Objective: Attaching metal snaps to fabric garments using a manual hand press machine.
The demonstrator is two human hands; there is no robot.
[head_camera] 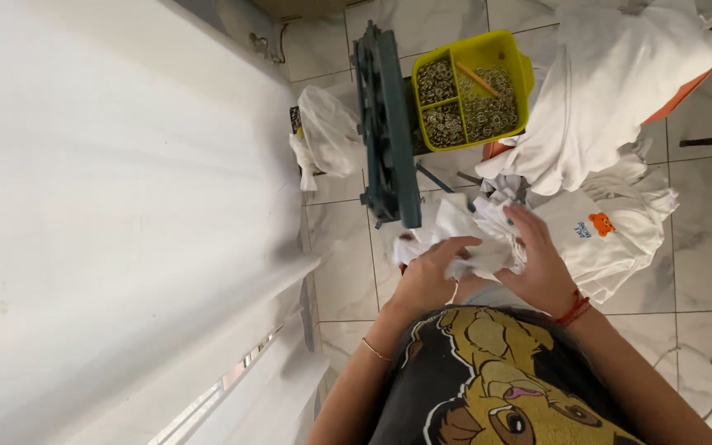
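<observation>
The head view looks straight down on two hands bunching one small white garment (471, 247) just in front of a dark green press (389, 124). The left hand (430, 276) curls its fingers over the near edge of the cloth and has it gripped; the right hand (537, 264) lies half open on the cloth, fingers spread toward the press, pinning rather than clenching. The garment sits crumpled between both hands, above the person's lap, beside the base of the press and not under its head, so as a judgement the piece in hand is being readied and not yet pressed. A heap of white garments (611, 107) lies to the right, draped over something orange; I cannot count the pieces in it, nor tell whether they are finished. One more white garment with a small orange bear print (611, 227) lies spread just beside the right hand. One yellow tray (525, 70) with three compartments stands behind the press, each compartment well filled with small metal rings, too many to count, and one orange stick rests across them. One clear plastic bag (327, 132) hangs left of the press. The floor is pale marble tile (702, 247).
</observation>
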